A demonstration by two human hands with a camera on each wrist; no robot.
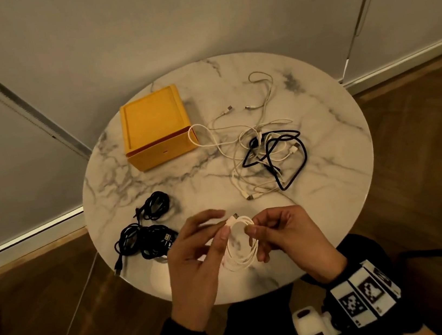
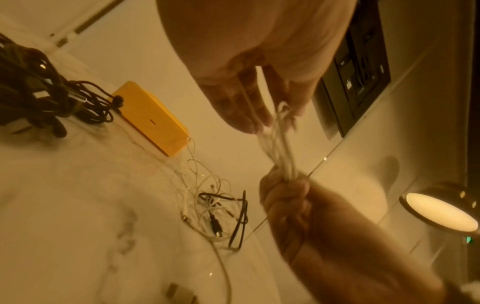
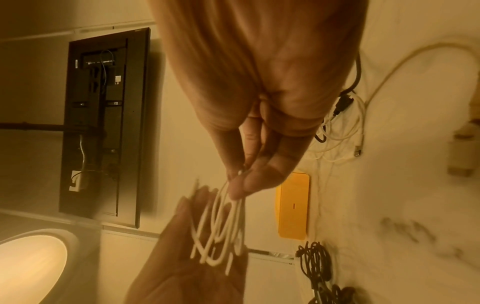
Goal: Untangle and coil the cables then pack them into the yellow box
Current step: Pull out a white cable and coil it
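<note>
A white cable (image 1: pixel 241 262), wound into a small coil, hangs between both hands over the near edge of the round marble table (image 1: pixel 187 177). My left hand (image 1: pixel 222 224) pinches the coil near its plug end. My right hand (image 1: pixel 251 229) pinches the opposite side with thumb and forefinger. The left wrist view shows the coil (image 2: pixel 280 144) stretched between the two hands. The yellow box (image 1: pixel 155 125) sits open at the table's back left. A tangle of white and black cables (image 1: pixel 269 155) lies to its right. Two coiled black cables (image 1: pixel 156 202) (image 1: pixel 145 240) rest at the front left.
One white cable loops against the box's right corner. The table stands in a room corner, with grey walls behind and wooden floor around it. A lit lamp (image 2: pixel 441 214) and a dark wall panel (image 3: pixel 103 123) appear in the wrist views.
</note>
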